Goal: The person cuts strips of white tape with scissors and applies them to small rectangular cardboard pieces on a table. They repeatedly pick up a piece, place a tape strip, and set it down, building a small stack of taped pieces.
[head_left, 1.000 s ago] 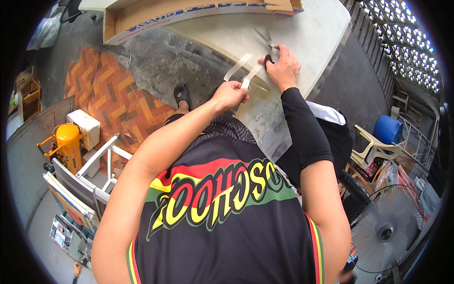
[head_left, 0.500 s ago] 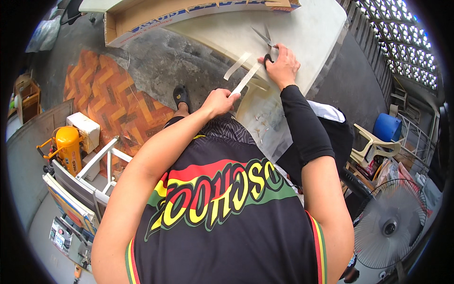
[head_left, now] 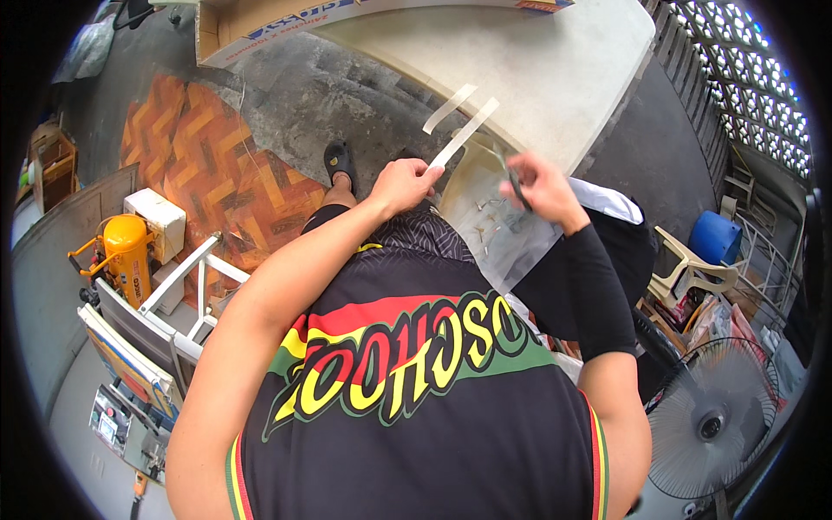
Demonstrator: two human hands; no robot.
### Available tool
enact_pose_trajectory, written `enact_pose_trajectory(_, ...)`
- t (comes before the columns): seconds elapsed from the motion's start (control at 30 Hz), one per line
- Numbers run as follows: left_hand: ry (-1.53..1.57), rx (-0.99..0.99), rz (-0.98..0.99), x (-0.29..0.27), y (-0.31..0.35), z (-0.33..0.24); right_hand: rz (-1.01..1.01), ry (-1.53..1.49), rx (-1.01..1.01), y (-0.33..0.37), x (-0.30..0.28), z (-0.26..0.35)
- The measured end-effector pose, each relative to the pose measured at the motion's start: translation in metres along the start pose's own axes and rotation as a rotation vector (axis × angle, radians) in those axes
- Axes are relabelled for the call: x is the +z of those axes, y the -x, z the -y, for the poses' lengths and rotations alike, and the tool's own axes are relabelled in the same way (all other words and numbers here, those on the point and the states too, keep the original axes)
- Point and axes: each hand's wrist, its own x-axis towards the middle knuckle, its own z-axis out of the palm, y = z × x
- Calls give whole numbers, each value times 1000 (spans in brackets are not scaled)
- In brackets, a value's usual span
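We pinch lower end of cream tape strip [head_left: 465, 134] in left hand [head_left: 406, 184] — upper end over edge of white table [head_left: 555, 87], beside shorter strip [head_left: 447, 108]. Right hand [head_left: 544, 191], apart from left, grips black-handled scissors [head_left: 517, 185] — blades blurred.

The pale worktop [head_left: 546, 78] carries a long open cardboard box [head_left: 303, 26], its left end jutting past the edge. On the person's side of the box, right of its middle, two pale tape strips [head_left: 450, 109] meet that edge with their upper ends. Nearer the person than the box's left end, a herringbone wood-patterned sheet [head_left: 204, 160] covers part of the dark grey floor [head_left: 282, 91].
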Motion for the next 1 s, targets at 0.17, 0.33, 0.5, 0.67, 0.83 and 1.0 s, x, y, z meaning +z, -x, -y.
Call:
enact_pose_trajectory(0.17, 73, 171, 19, 1, -8, 0, 208, -31, 319, 36, 13, -32)
enact_pose_trajectory(0.33, 361, 88, 172, -2, -14, -5, 199, -113, 255, 16, 23, -34)
enact_pose_trajectory(0.5, 370, 61, 152, -14, -1, -17, 252, -73, 251, 7, 15, -18)
enact_pose_trajectory(0.67, 356, 81, 152, -18, 0, -19, 232, -40, 264, 4, 14, -12)
enact_pose_trajectory(0.83, 259, 99, 137, -19, -2, -15, 256, -25, 253, 0, 12, -11)
enact_pose_trajectory(1.0, 238, 93, 135, -20, -3, -14, 272, -28, 256, 0, 12, -7)
